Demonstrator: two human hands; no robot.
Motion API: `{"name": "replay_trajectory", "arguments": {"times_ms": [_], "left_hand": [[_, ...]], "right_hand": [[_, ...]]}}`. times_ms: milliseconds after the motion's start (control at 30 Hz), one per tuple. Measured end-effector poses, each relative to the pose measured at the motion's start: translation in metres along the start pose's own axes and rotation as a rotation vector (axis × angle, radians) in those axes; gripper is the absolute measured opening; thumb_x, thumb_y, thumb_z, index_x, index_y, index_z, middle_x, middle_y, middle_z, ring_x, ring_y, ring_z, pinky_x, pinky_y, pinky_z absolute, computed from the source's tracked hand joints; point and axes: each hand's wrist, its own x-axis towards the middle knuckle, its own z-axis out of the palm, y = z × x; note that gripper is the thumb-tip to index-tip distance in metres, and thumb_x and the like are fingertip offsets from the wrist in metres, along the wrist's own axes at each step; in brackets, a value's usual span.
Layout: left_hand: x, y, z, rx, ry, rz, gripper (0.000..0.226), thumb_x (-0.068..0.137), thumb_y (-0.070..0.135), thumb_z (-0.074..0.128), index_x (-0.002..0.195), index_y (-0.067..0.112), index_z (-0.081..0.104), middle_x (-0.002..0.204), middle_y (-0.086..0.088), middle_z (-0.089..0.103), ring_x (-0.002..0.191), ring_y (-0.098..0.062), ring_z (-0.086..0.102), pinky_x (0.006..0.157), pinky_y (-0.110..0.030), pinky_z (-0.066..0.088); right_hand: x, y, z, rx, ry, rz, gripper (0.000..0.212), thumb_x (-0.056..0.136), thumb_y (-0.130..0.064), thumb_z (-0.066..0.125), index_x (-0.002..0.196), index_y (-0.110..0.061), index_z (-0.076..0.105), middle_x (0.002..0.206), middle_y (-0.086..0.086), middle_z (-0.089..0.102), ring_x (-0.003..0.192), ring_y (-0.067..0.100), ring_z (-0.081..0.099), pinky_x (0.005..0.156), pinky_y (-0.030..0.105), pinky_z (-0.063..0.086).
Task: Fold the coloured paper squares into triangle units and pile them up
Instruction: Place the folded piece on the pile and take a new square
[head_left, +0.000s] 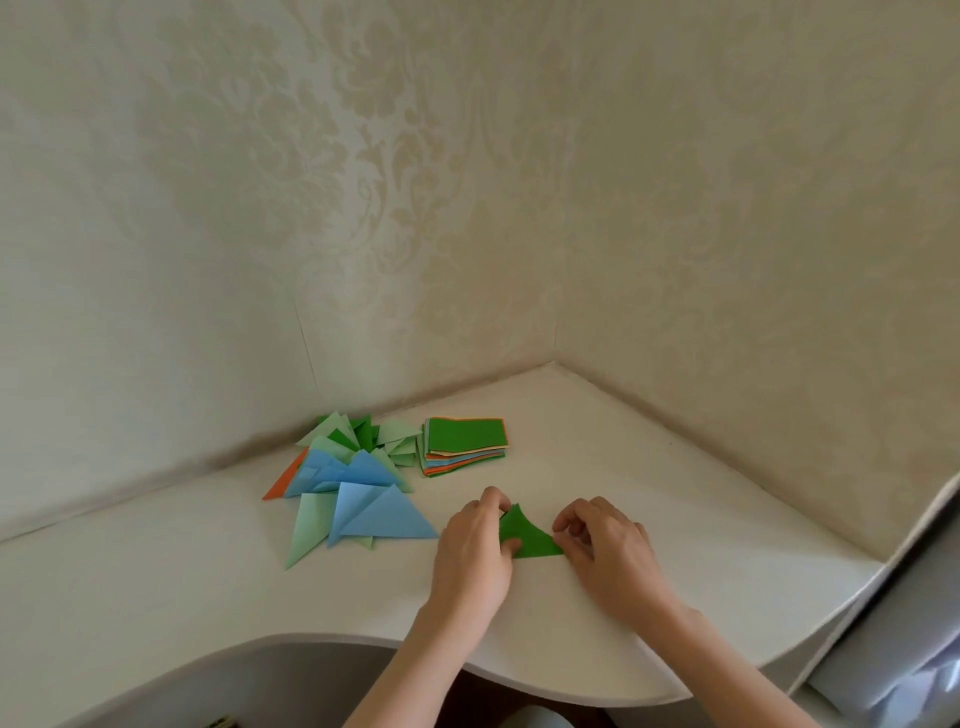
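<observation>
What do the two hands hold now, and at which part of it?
Both hold the dark green folded paper triangle on the white desk: left hand pinches its left edge, right hand its right corner.

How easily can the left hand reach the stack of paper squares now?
Probably yes, once freed: the left hand grips the dark green triangle, and only bare table lies between it and the stack of paper squares.
</observation>
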Motion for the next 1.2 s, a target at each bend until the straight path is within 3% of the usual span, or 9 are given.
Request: {"name": "replay_trajectory", "arguments": {"times_ms": [167,300,433,500,733,800,867,1000,1200], "left_hand": [[-0.003,-0.022,-0.021,-0.059,0.149,0.057,0.024,0.087,0.014,0.066,0.108,0.023,0.058,0.086,0.013,0.055,0.086,-0.01,0.056,0.07,-0.022,0.044],[-0.001,-0.054,-0.043,-0.051,0.261,0.045,0.027,0.084,0.013,0.069,0.107,0.024,0.063,0.092,0.012,0.064,0.087,-0.006,0.06,0.073,-0.022,0.049],[-0.002,-0.083,-0.049,0.02,0.277,0.011,0.03,0.081,0.014,0.071,0.106,0.029,0.062,0.095,0.013,0.066,0.089,-0.009,0.061,0.075,-0.035,0.053],[-0.002,-0.093,-0.049,0.045,0.277,0.0,0.032,0.079,0.014,0.072,0.106,0.029,0.062,0.094,0.012,0.065,0.089,-0.012,0.06,0.075,-0.039,0.051],[0.006,-0.111,-0.053,0.113,0.33,-0.039,0.029,0.075,0.009,0.076,0.098,0.022,0.064,0.091,0.004,0.062,0.084,-0.02,0.054,0.07,-0.036,0.045],[0.008,-0.115,-0.055,0.122,0.344,-0.046,0.031,0.072,0.008,0.078,0.096,0.022,0.064,0.092,0.004,0.06,0.083,-0.02,0.053,0.069,-0.034,0.043],[0.01,-0.116,-0.056,0.139,0.356,-0.045,0.033,0.07,0.009,0.08,0.096,0.022,0.064,0.093,0.003,0.058,0.083,-0.021,0.052,0.069,-0.034,0.043],[0.008,-0.113,-0.054,0.158,0.368,-0.043,0.035,0.069,0.007,0.08,0.095,0.022,0.064,0.093,0.002,0.058,0.085,-0.022,0.053,0.07,-0.034,0.042],[0.008,-0.099,-0.055,0.166,0.374,-0.008,0.035,0.069,0.006,0.079,0.096,0.023,0.065,0.094,0.005,0.058,0.088,-0.02,0.052,0.073,-0.032,0.042]], "right_hand": [[0.027,-0.015,-0.011,0.156,0.056,0.074,0.006,0.082,-0.029,0.068,0.079,-0.032,0.064,0.079,-0.014,0.064,0.066,0.004,0.056,0.063,0.024,0.048],[0.057,-0.036,0.001,0.099,0.074,-0.055,0.005,0.087,-0.028,0.065,0.092,-0.03,0.067,0.091,-0.012,0.064,0.08,0.004,0.058,0.072,0.022,0.045],[0.088,-0.062,0.021,-0.078,0.058,-0.177,0.029,0.09,-0.027,0.06,0.118,-0.018,0.063,0.119,0.0,0.062,0.11,0.019,0.056,0.095,0.034,0.04],[0.101,-0.071,0.032,-0.185,0.046,-0.207,0.037,0.093,-0.028,0.056,0.128,-0.019,0.056,0.132,-0.002,0.056,0.122,0.018,0.048,0.099,0.032,0.033],[0.124,-0.076,0.059,-0.364,0.008,-0.224,0.044,0.096,-0.03,0.045,0.139,-0.023,0.043,0.141,-0.006,0.048,0.126,0.013,0.045,0.102,0.032,0.026],[0.126,-0.071,0.066,-0.406,-0.002,-0.228,0.037,0.097,-0.033,0.041,0.132,-0.026,0.049,0.135,-0.008,0.053,0.121,0.012,0.049,0.103,0.034,0.024],[0.125,-0.066,0.07,-0.442,0.035,-0.283,0.024,0.096,-0.032,0.044,0.113,-0.028,0.061,0.116,-0.011,0.064,0.11,0.012,0.056,0.099,0.034,0.021],[0.122,-0.059,0.072,-0.493,0.199,-0.44,0.01,0.08,-0.02,0.071,0.073,-0.026,0.069,0.072,-0.009,0.069,0.07,0.014,0.066,0.091,0.037,0.028],[0.118,-0.053,0.056,-0.404,0.348,-0.54,0.017,0.074,-0.009,0.071,0.067,-0.024,0.066,0.065,-0.007,0.066,0.06,0.014,0.062,0.096,0.034,0.034]]}}
